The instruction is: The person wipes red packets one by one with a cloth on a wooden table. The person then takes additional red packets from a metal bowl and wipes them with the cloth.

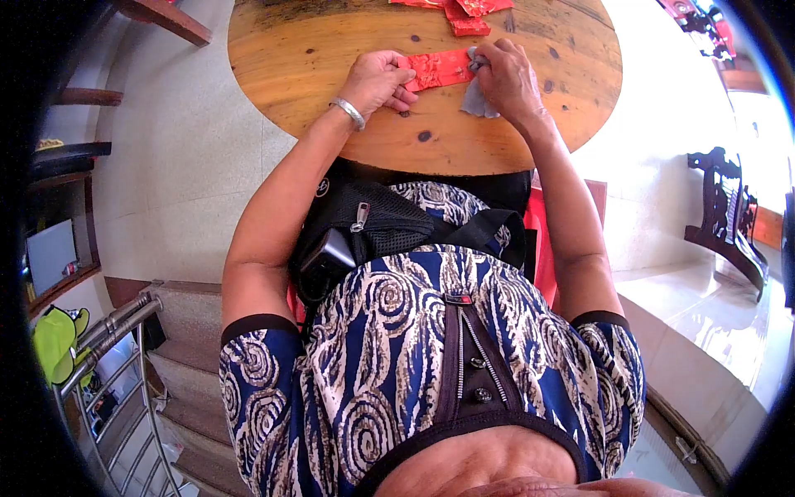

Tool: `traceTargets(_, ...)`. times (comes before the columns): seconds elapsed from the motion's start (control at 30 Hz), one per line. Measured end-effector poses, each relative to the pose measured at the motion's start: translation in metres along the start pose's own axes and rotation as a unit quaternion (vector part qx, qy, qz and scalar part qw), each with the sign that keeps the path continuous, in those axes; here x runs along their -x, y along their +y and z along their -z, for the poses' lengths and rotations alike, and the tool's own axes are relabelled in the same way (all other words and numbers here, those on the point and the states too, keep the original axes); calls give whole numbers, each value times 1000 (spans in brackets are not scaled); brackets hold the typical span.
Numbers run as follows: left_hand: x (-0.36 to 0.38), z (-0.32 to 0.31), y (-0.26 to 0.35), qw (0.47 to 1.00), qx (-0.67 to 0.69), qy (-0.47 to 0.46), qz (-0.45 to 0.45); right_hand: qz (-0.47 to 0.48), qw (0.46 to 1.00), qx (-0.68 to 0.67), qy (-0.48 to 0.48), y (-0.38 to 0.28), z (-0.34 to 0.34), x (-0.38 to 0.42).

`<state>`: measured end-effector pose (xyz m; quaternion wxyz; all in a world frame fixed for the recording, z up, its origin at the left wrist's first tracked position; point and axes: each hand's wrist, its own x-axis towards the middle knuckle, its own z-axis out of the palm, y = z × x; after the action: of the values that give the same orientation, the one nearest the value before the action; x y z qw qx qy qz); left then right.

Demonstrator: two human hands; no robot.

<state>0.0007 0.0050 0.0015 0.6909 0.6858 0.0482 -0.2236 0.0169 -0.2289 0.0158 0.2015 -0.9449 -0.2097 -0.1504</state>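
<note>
**Red envelope pinned flat, cloth at its edge**

From my feed I look down over the wearer's patterned blue top to a round wooden surface [331,50]. Both hands sit on it, working one red envelope [439,68] that lies flat near the middle of the near half.

The left hand [377,81] presses down on the envelope's left end, fingers curled over its edge, a silver bracelet [349,111] on the wrist. The right hand [507,79] is closed around a grey cloth [478,98], bunched under the palm and touching the envelope's right end. I cannot tell whether the cloth is rubbing or only resting there.

Further back on the surface lies a small pile of red envelopes [464,12], apart from the one in hand.

My judgement on progress: the envelope in hand looks mid-treatment, held steady and met by the cloth at one end only. Whether the pile behind is finished or waiting, I cannot tell from this view. Nothing shows how many more remain beyond the frame's top edge.
</note>
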Motion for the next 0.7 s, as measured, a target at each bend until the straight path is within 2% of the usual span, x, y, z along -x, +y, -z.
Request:
traceTargets(0.13, 0, 0, 1, 1000, 1, 0, 0, -14, 999, -28, 1, -2, 4, -2)
traceTargets(0.2, 1, 0, 1, 1000, -1, -2, 1, 11, 994, -109, -10, -9, 5, -2)
traceTargets(0.3, 1, 1, 1, 1000, 0, -4, -1, 59, 990, -117, -49, -20, 2, -2)
traceTargets(0.43, 1, 0, 1, 1000, -4, -1, -9, 92, 988, -108, -63, -31, 0, 3)
traceTargets(0.7, 0, 1, 0, 1000, -4, -2, -6, 27, 998, -4, -57, -16, 2, 1)
